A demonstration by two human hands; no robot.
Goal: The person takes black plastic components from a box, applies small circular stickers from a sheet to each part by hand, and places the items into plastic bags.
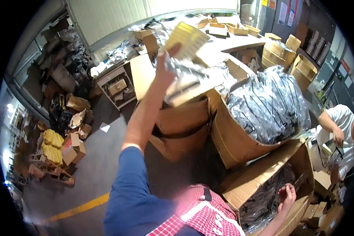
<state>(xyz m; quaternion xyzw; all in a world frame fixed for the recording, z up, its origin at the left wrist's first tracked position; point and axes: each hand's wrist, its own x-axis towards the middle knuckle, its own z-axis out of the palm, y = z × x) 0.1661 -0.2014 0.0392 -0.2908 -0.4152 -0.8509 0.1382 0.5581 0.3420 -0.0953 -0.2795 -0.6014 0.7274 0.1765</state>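
Note:
Stretched far out in front, my left hand [170, 59] is closed on a yellow and white card with printed lines [187, 40]; motion blurs both. Just under the card is a blurred clear plastic bag [183, 74], and I cannot tell whether the hand holds it too. My right hand [288, 196] has loosely curled fingers held apart, with nothing visible in them. It hovers over an open carton [249, 188] of dark, plastic-wrapped items [263, 202]. Beyond that carton, a bigger one [234, 137] is heaped with clear bags of black, thin-framed items [267, 104].
At right, a person in a white shirt [344, 126] handles a clear bag. An open brown carton [181, 122] stands ahead. Behind it runs a cluttered table [240, 43]. Yellow bundles [52, 145] and a small box [72, 148] lie on the left floor, near a yellow line [80, 207].

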